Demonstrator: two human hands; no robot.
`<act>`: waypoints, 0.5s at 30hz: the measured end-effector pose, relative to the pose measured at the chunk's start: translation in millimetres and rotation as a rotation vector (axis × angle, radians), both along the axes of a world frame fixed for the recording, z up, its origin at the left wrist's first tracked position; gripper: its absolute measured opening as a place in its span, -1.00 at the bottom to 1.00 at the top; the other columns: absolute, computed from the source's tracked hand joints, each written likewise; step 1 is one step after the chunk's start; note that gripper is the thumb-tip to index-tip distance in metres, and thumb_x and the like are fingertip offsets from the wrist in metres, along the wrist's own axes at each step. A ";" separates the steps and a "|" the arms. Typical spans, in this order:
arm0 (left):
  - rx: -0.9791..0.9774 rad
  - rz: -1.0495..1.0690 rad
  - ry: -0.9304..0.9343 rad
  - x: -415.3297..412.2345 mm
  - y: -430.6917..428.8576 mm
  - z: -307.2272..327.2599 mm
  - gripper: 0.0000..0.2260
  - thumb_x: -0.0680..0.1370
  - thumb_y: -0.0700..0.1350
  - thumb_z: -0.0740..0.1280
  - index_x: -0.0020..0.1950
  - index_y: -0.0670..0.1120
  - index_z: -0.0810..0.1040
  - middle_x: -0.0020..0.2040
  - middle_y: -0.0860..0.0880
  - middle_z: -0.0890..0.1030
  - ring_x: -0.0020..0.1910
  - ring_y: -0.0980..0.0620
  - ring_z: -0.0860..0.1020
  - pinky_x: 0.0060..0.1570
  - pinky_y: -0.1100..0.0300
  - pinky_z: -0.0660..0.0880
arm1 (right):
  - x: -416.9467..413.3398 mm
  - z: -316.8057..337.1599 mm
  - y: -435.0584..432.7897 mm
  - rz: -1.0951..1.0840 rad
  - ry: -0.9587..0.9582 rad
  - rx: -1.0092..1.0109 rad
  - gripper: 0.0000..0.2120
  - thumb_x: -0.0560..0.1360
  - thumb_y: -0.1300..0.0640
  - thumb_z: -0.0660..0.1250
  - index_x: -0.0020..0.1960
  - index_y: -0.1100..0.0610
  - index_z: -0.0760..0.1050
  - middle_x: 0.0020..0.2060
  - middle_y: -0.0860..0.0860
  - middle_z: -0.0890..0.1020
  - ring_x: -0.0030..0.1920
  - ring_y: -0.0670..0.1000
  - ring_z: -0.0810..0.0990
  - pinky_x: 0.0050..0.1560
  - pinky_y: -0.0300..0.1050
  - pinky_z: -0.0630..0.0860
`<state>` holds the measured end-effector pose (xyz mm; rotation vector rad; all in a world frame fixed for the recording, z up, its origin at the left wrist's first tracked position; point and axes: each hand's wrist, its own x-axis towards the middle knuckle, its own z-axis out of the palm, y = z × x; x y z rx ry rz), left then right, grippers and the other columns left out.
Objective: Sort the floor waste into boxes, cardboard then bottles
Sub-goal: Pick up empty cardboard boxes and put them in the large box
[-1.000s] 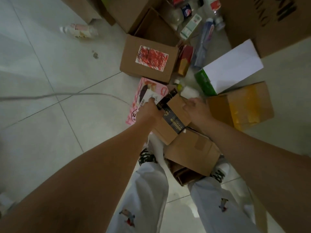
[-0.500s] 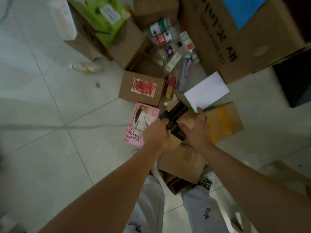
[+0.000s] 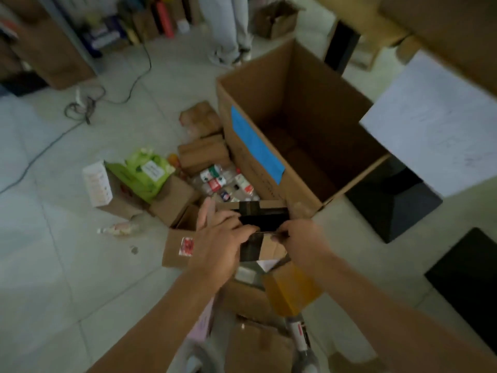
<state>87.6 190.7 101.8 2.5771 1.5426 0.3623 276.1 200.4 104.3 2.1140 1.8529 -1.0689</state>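
Observation:
Both my hands hold a small brown cardboard box with black tape [image 3: 262, 219] up in front of me. My left hand [image 3: 219, 238] grips its left side, fingers wrapped over the top. My right hand [image 3: 301, 239] pinches its right edge. Just beyond it stands a big open cardboard box with a blue patch [image 3: 271, 125]; its inside looks dark and nearly bare. A heap of plastic bottles [image 3: 228, 185] lies on the floor against that box's left wall.
Small cartons [image 3: 174, 196], a green bag [image 3: 145, 173] and a white pack [image 3: 96, 183] sit left of the bottles. A box with a red label [image 3: 177, 246] lies below. Black panels [image 3: 392, 200] lie right. A cable [image 3: 80, 106] crosses the floor. Another person's legs [image 3: 228, 28] stand behind.
I have lifted the taped box off the floor pile with both hands and raised my head, so the big open box has come into view ahead.

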 end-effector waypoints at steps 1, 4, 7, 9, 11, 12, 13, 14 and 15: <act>0.061 0.007 -0.014 1.7 8.4 13.9 -0.61 0.40 -0.20 0.41 0.18 0.13 0.61 0.06 0.06 0.64 0.28 -0.06 0.50 0.41 -0.32 0.12 | 4.4 9.8 7.8 -0.030 0.017 0.042 -0.80 0.60 0.06 0.27 0.16 0.01 0.60 -0.03 -0.05 0.61 -0.03 -0.03 0.58 0.02 -0.17 0.52; 0.211 0.196 -0.099 10.6 23.8 52.9 -0.44 0.54 -0.01 0.29 0.53 0.04 0.24 0.53 -0.09 0.26 0.55 -0.12 0.13 0.50 -0.20 -0.18 | 24.7 45.5 31.2 -0.165 0.085 0.208 -0.82 0.61 0.08 0.23 0.14 -0.01 0.58 -0.07 -0.08 0.60 -0.07 -0.04 0.59 0.03 -0.08 0.59; 0.222 0.453 -0.476 36.3 32.1 50.9 -0.39 0.58 -0.01 0.29 0.55 -0.16 0.17 0.55 -0.18 0.20 0.56 -0.13 0.13 0.53 -0.08 -0.02 | 54.5 78.2 53.1 -0.366 0.147 0.384 -0.82 0.61 0.09 0.24 0.15 -0.02 0.57 -0.04 -0.06 0.62 -0.10 -0.06 0.59 -0.01 -0.13 0.55; -0.075 0.668 -0.810 69.1 44.8 28.2 -0.47 0.57 -0.06 0.30 0.50 -0.16 0.24 0.46 -0.17 0.36 0.45 -0.13 0.33 0.43 0.01 0.26 | 73.2 88.0 62.7 -0.456 0.182 0.497 -0.81 0.62 0.10 0.24 0.16 -0.01 0.58 -0.03 -0.07 0.61 -0.12 -0.07 0.58 -0.03 -0.15 0.54; -0.533 0.873 -0.931 116.1 59.6 7.6 -0.53 0.60 -0.08 0.28 0.47 -0.14 0.27 0.35 -0.16 0.48 0.30 -0.15 0.47 0.28 0.05 0.40 | 89.6 84.5 69.3 -0.506 0.192 0.557 -0.80 0.63 0.09 0.21 0.17 0.00 0.57 0.03 -0.04 0.60 -0.07 -0.01 0.59 0.01 -0.09 0.55; -0.746 0.922 -0.919 140.8 66.2 0.5 -0.54 0.61 -0.04 0.27 0.47 -0.14 0.28 0.29 -0.14 0.53 0.24 -0.15 0.51 0.25 0.01 0.45 | 97.5 78.9 72.9 -0.526 0.179 0.566 -0.79 0.63 0.07 0.20 0.19 0.00 0.56 0.06 -0.03 0.60 -0.02 0.02 0.60 0.02 -0.07 0.54; -0.902 0.928 -0.909 163.9 73.3 -4.0 -0.54 0.61 0.01 0.25 0.46 -0.13 0.28 0.25 -0.13 0.55 0.21 -0.14 0.54 0.23 -0.01 0.49 | 104.7 71.7 76.5 -0.554 0.160 0.565 -0.77 0.64 0.05 0.18 0.20 0.01 0.55 0.09 -0.01 0.59 0.03 0.04 0.60 0.04 -0.06 0.54; -1.002 0.926 -0.905 184.8 80.6 -9.2 -0.53 0.61 0.04 0.25 0.46 -0.13 0.28 0.25 -0.12 0.54 0.22 -0.13 0.53 0.22 0.00 0.50 | 111.1 64.5 80.0 -0.588 0.143 0.560 -0.76 0.64 0.03 0.17 0.21 0.02 0.54 0.11 0.00 0.59 0.07 0.05 0.59 0.08 -0.03 0.54; -1.052 0.907 -0.923 202.0 89.8 -16.6 -0.51 0.61 0.05 0.26 0.46 -0.14 0.26 0.29 -0.12 0.51 0.25 -0.13 0.51 0.23 0.03 0.49 | 117.2 56.7 83.6 -0.640 0.147 0.549 -0.75 0.64 0.02 0.16 0.22 0.03 0.54 0.13 0.01 0.58 0.10 0.06 0.59 0.11 -0.01 0.56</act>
